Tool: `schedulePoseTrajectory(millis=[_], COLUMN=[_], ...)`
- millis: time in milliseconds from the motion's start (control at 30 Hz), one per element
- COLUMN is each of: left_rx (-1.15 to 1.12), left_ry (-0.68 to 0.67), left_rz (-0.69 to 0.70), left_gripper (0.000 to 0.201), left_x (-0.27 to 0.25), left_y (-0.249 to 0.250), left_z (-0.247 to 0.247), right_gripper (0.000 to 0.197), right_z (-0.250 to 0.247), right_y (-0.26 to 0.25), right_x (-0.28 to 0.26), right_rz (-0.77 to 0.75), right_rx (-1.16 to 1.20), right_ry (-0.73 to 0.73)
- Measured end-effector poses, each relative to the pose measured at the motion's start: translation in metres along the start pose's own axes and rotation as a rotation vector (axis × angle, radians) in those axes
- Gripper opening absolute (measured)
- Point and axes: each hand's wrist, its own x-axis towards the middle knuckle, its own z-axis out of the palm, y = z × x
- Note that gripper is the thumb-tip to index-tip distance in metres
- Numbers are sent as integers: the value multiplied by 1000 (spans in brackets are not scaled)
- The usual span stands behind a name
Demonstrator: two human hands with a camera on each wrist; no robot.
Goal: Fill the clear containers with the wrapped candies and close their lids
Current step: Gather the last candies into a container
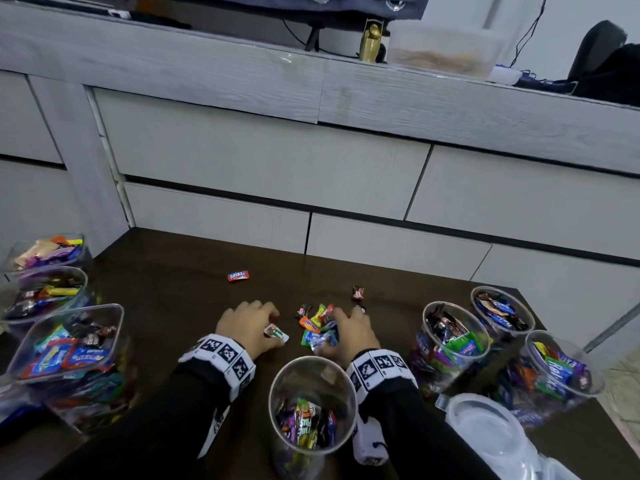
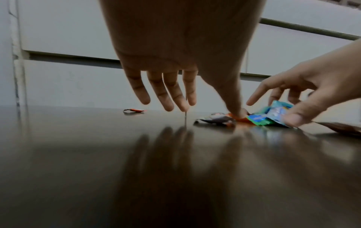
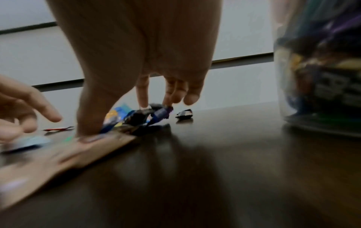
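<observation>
A small pile of wrapped candies (image 1: pixel 317 328) lies on the dark table (image 1: pixel 180 292) between my hands. My left hand (image 1: pixel 247 323) hovers low with its fingers spread and straight, and its thumb presses one candy (image 1: pixel 276 333) to the table. My right hand (image 1: pixel 349 332) curls over the pile, with thumb and fingers closing round the blue and green candies (image 2: pixel 273 115). In the right wrist view, dark wrappers (image 3: pixel 144 117) sit between that thumb and the fingertips (image 3: pixel 144 104). An open clear cup (image 1: pixel 277 386), partly filled, stands just in front of my wrists.
Three filled open cups (image 1: pixel 424 327) stand at the right, and clear lids (image 1: pixel 485 427) lie at the near right corner. Filled containers (image 1: pixel 117 317) line the left edge. A red candy (image 1: pixel 238 275) and a dark one (image 1: pixel 357 292) lie farther out. A brown strip (image 3: pixel 78 154) lies under my right thumb.
</observation>
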Motion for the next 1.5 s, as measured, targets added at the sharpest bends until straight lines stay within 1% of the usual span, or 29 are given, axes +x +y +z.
schedulePoseTrajectory(millis=[67,100,133,200,267,333,367,433,500,567,667,733,867,933,1000,1100,1167,1200,1267,1300,1333,1367,1433,1500], left_rx=[-31,-47,-62,-81,-109,-138,-138,-138,-147,-131,-119,-138,-101,-69,-52,-34,-13,9,94,140,169,181,165,116], left_ry=[20,27,22,-16,-54,-77,-97,-140,-166,-182,-230,-277,-360,-370,-361,-318,-291,-271,-198,-155,-119,-99,-93,-109], left_rz=[-60,-99,-137,-223,-311,-356,-354,-307,-246,-170,-34,45,188,226,254,265,264,266,269,262,246,225,178,133], left_gripper=[83,95,107,126,132,128,121,106,96,91,86,86,91,87,76,62,58,56,51,50,49,48,48,48], left_x=[18,26,35,52,69,82,87,93,95,93,81,70,44,34,26,15,8,5,-1,-5,-7,-9,-11,-11], left_y=[-7,-11,-17,-29,-40,-48,-51,-55,-55,-50,-33,-24,-18,-16,-14,-13,-10,-9,-7,-6,-4,-3,-1,1], left_z=[-1,-1,0,0,-2,-3,-3,-2,-2,-3,-4,-3,-2,-2,-4,-6,-6,-6,-5,-4,-4,-2,0,1], right_gripper=[103,119,133,152,161,165,164,159,149,137,122,113,81,67,56,48,49,55,79,93,102,107,107,104], right_z=[-2,-4,-5,-6,-3,0,0,-1,-2,-2,0,1,6,8,8,5,1,1,4,8,11,14,18,18], right_y=[8,13,18,26,30,31,30,28,25,21,11,2,-15,-19,-18,-7,3,8,17,21,23,24,23,18], right_x=[14,22,31,46,59,70,75,84,90,92,86,78,62,55,46,30,18,12,1,-3,-5,-5,0,6], right_rz=[47,89,138,223,271,283,275,242,197,121,-24,-112,-340,-425,-456,-430,-383,-357,-300,-273,-255,-251,-273,-296], right_rx=[-95,-117,-109,-66,-45,-9,6,14,7,24,81,62,-122,-214,-229,-217,-218,-215,-226,-249,-289,-340,-431,-474], right_ry=[93,114,104,24,-31,-48,-56,-88,-126,-157,-160,-146,-208,-215,-195,-205,-216,-218,-211,-188,-151,-108,-51,-52])
